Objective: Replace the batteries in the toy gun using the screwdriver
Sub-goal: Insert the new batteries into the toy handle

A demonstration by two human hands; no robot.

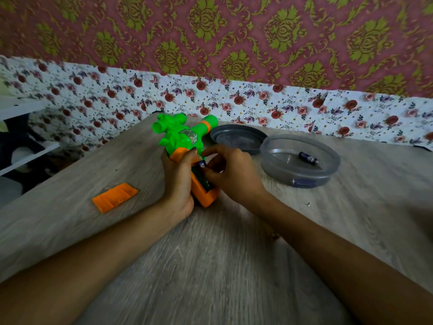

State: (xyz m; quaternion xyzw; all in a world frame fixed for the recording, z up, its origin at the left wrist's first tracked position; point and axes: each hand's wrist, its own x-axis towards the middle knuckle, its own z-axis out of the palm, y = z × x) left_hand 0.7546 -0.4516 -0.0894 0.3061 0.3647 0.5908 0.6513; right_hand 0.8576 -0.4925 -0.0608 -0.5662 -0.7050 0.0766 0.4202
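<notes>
One glossy plastic toy gun lies in curled left fingers; right fingers pinch a cylindrical battery.

Grey wood-grain table against floral-papered wall.

Illumination is dim and diffuse; shadows are soft. The bench reads brightest right of the right hand. Motion blur smears the bench grain nearer than the left hand. Wide-angle distortion bows the wall beyond both hands.
</notes>
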